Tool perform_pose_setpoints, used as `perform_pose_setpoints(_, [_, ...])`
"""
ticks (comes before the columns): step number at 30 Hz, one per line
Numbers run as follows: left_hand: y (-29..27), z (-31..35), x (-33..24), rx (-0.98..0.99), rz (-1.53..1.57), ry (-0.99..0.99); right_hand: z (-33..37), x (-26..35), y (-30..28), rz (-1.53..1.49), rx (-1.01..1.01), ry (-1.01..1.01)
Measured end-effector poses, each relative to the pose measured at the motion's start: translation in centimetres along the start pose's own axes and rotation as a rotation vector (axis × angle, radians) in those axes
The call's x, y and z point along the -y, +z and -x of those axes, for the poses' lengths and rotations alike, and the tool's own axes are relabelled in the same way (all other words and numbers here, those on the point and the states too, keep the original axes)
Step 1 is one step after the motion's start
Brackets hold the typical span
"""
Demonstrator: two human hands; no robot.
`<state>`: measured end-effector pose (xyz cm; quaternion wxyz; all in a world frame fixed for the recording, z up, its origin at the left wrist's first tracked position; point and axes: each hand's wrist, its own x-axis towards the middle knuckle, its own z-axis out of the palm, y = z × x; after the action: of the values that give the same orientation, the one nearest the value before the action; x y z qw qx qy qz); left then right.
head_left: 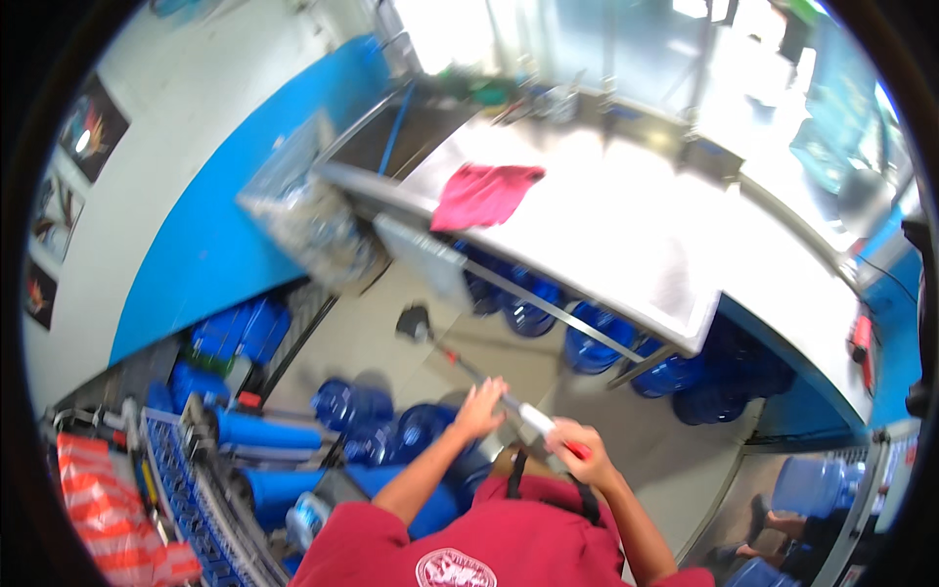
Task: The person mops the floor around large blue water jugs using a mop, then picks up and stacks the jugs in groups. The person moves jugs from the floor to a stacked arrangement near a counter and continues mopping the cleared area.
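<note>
A long-handled floor tool (536, 419) slants across the middle of the view, with a white, grey and red pole. Its small dark head (413, 321) is down at the tiled floor; blur hides whether it is a brush or a mop. My left hand (479, 409) is closed on the middle of the pole. Nearer my body, my right hand (579, 452) wraps round the upper part, close to the red end. Beyond the tool stands a steel sink table (606, 235), with a dark red cloth (484, 196) lying over its front edge.
Blue water jugs (592, 338) stand under the table, and more jugs (367, 421) stand left of me. A clear bag (318, 210) hangs beside the sink. Racks and an orange striped bag (108, 509) fill the lower left. Someone's feet (758, 519) show at lower right.
</note>
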<state>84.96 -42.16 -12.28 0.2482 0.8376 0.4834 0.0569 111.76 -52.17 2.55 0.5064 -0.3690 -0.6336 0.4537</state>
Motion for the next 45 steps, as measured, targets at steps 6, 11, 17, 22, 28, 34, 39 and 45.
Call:
perform_pose_setpoints(6, [9.6, -5.7, -19.2, 0.43, 0.371, 0.5, 16.9, 13.5, -13.6, -0.04, -0.835, -0.013])
perform_pose_setpoints(11, [15.8, -2.6, -36.0, 1.058, 0.172, 0.878, 28.4, 24.8, -15.1, 0.438, -1.565, -0.362])
perform_pose_setpoints(17, [19.2, 5.4, -44.9, 1.258, 0.341, 1.157, 34.9, 33.6, -8.4, 0.835, -1.951, -0.339])
perform_pose_setpoints(22, [17.7, 4.0, -43.0, 1.261, 0.274, 1.166, 31.3, 31.9, -6.4, 0.786, -1.778, -0.517])
perform_pose_setpoints(28, [14.3, -3.0, -40.6, 1.126, 0.008, 0.972, 22.9, 29.1, -10.7, 0.471, -1.879, -0.515])
perform_pose_setpoints(34, [11.8, -12.1, -32.0, 1.022, 0.086, 0.665, 15.6, 22.0, -15.9, 0.263, -1.698, -0.405])
perform_pose_setpoints(39, [8.4, -18.0, -20.3, 0.828, 0.145, 0.535, 6.2, 14.7, -14.5, 0.126, -1.588, -0.314])
perform_pose_setpoints(45, [5.5, -21.0, -7.9, 0.517, 0.117, 0.428, -0.4, 10.5, -12.1, 0.012, -1.191, -0.056])
